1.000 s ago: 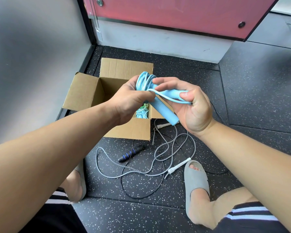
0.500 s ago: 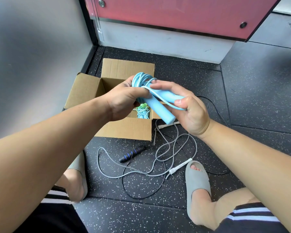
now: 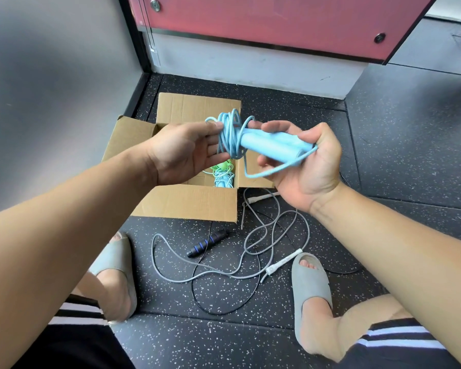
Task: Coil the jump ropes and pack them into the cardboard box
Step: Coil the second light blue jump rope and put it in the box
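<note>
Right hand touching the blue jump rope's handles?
Touching. Head view: the right hand has thumb and fingers wrapped around the light-blue handles, no gap visible.

Partly coiled light-blue jump rope (image 3: 274,146) is held above open cardboard box (image 3: 186,203).

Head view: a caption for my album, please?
Left hand and right hand hold a coiled blue jump rope over the open cardboard box.
</note>
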